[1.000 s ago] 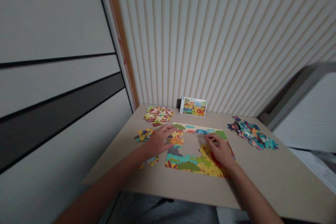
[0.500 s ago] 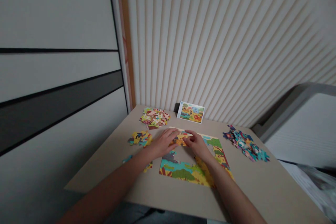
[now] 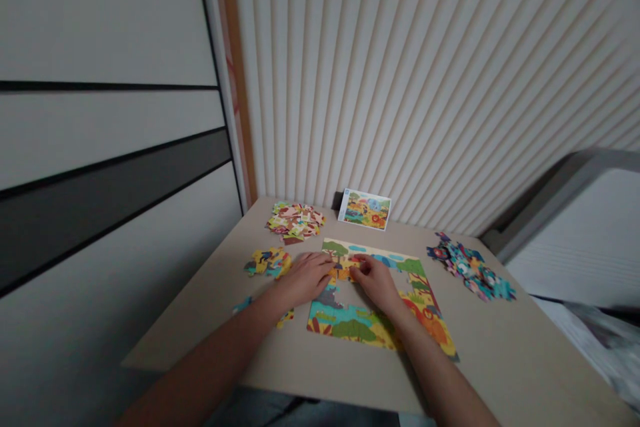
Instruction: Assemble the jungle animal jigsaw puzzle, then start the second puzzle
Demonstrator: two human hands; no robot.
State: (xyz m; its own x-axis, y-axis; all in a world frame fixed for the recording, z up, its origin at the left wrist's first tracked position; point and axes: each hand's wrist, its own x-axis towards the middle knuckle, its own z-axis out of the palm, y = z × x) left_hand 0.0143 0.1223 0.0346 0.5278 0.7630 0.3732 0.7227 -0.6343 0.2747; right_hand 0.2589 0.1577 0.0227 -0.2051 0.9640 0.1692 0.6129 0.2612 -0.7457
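A partly assembled jigsaw puzzle (image 3: pixel 354 330) with animals and trees lies flat on the table, its middle showing bare tabletop. My left hand (image 3: pixel 309 277) rests over its left edge, fingers stretched out flat and touching pieces there. Across from it, my right hand (image 3: pixel 376 280) has thumb and index finger bent together at a yellow puzzle piece (image 3: pixel 344 273) in the upper part of the picture. The fingers partly cover that piece, so its outline is hard to see.
Loose pieces lie in a pile at the back left (image 3: pixel 296 221), a smaller yellow-blue group (image 3: pixel 267 261), and a dark, teal pile (image 3: pixel 473 267) at right. A picture card (image 3: pixel 366 209) leans at the back. Cabinet panels (image 3: pixel 110 147) border the left, a grey-framed white object (image 3: pixel 575 233) the right.
Both hands have shifted slightly down off the puzzle's top edge, uncovering the tree and blue shape there. The right forearm uncovers more of the lion at lower right. The view has tilted slightly.
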